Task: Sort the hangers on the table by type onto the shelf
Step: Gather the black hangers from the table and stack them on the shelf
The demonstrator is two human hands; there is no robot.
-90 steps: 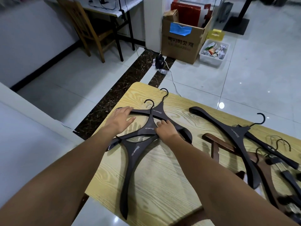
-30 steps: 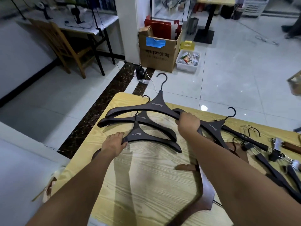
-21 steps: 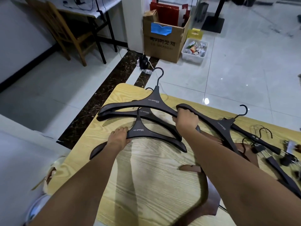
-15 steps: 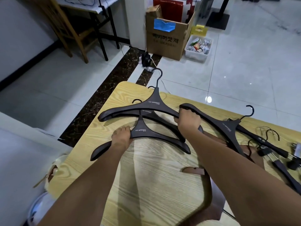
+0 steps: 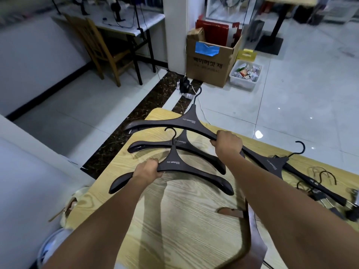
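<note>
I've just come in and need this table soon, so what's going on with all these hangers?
A person is gathering matching dark wide-shouldered hangers. The left hand grips the nearest hanger by one arm, and the right hand grips the farthest hanger by its other arm; a third hanger sits between them. One more dark hanger, a brown hanger and clip hangers lie on the table. No shelf is in view.

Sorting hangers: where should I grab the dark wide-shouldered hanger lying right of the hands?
Take the dark wide-shouldered hanger at its central neck, from above: it lies bare there, one arm passes behind the right hand and the other lies beside dark clip hangers.
</note>
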